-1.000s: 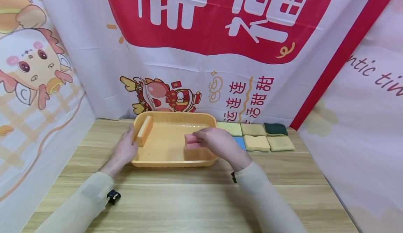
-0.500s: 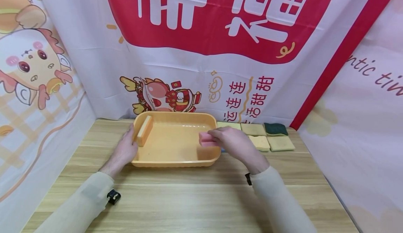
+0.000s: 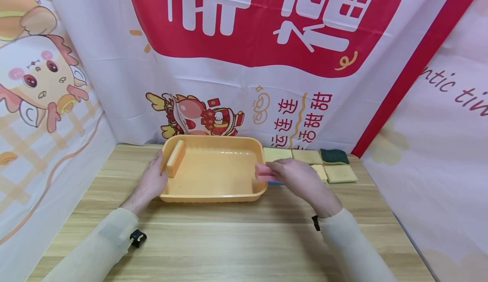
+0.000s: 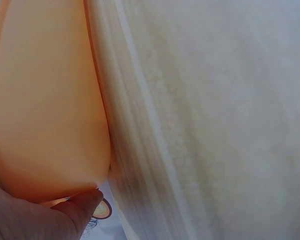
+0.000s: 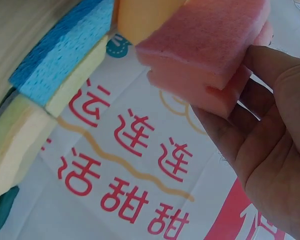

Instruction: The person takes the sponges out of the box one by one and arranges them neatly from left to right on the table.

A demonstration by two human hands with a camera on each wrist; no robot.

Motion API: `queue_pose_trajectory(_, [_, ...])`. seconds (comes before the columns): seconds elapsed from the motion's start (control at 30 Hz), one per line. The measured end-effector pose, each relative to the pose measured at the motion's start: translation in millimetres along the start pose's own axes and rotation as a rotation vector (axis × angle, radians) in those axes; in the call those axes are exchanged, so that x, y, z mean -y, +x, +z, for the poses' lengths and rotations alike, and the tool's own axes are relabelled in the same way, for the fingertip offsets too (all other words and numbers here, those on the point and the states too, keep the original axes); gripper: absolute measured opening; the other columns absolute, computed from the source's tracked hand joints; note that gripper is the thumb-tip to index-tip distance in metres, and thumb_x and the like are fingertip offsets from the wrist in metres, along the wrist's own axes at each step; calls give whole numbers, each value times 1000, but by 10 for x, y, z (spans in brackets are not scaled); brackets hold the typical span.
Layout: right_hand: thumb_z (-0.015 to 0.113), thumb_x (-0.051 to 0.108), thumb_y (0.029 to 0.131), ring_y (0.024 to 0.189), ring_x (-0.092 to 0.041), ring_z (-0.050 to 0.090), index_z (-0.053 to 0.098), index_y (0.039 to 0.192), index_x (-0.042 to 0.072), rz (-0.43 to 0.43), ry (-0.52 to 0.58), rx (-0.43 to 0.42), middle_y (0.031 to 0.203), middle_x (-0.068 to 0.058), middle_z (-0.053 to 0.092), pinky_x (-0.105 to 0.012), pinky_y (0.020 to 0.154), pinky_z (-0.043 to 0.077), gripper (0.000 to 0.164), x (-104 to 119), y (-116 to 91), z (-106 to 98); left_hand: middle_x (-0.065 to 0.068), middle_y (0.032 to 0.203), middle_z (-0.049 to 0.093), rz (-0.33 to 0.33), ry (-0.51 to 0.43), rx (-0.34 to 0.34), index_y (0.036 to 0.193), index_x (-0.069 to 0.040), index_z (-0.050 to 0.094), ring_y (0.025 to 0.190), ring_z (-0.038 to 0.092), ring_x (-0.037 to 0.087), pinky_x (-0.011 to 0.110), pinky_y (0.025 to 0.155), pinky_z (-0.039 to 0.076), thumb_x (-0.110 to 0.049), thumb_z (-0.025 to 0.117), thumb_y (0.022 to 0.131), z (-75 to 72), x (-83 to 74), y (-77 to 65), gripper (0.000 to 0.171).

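Observation:
A yellow-orange plastic basin (image 3: pixel 215 175) stands on the wooden table, with a cream-and-orange sponge (image 3: pixel 176 158) upright against its left inner wall. My left hand (image 3: pixel 153 177) grips the basin's left side; in the left wrist view, its thumb and a finger meet at the basin's edge. In my right hand (image 3: pixel 299 177) I pinch a pink sponge (image 3: pixel 263 172) by one end, over the basin's right rim. The right wrist view shows the pink sponge's darker scouring layer and grooved sides between thumb and fingers. A blue sponge (image 5: pixel 65 47) is close by, partly hidden in the head view.
Right of the basin, several flat sponges lie in two rows: pale yellow (image 3: pixel 277 154), tan (image 3: pixel 307 156) and dark green (image 3: pixel 334 156) at the back; cream (image 3: pixel 321 173) and beige (image 3: pixel 340 173) in front. Printed cloth (image 3: pixel 213 74) hangs behind the table.
My right hand has carried the pink sponge to the right, from above the basin's inside to its right rim, covering more of the front-row sponges. The left hand keeps its place.

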State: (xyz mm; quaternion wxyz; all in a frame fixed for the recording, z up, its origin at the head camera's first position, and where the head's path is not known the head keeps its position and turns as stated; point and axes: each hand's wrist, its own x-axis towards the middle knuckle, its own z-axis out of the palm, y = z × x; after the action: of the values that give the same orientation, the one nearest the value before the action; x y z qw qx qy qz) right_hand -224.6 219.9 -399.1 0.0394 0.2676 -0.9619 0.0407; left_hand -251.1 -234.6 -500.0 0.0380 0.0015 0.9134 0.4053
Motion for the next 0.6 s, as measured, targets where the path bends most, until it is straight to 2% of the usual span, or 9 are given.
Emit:
queue_pose_trajectory(0.27, [80,27,113,123,-20,87,83,149,23,19,26,14,138,0,89,-49,107,74,37,-97,-108,18,41,191,2,-8,6,2,184,2,-10,179,11,63,75,149,12,1,38,113,-4,2,-1,86])
queue_pose_trajectory(0.43, [82,26,112,107,-21,87,86,137,22,14,-34,-3,120,0,91,-47,96,76,26,-143,-187,26,41,191,2,-9,5,1,185,2,-10,179,11,63,75,149,12,1,38,112,-7,5,1,86])
queue_pose_trajectory(0.6, [87,25,108,91,-16,79,85,123,20,3,-86,-1,100,5,84,-41,87,75,16,-196,-238,43,40,191,1,-3,12,-3,184,4,-8,179,11,62,75,149,11,2,37,111,-6,4,9,86])
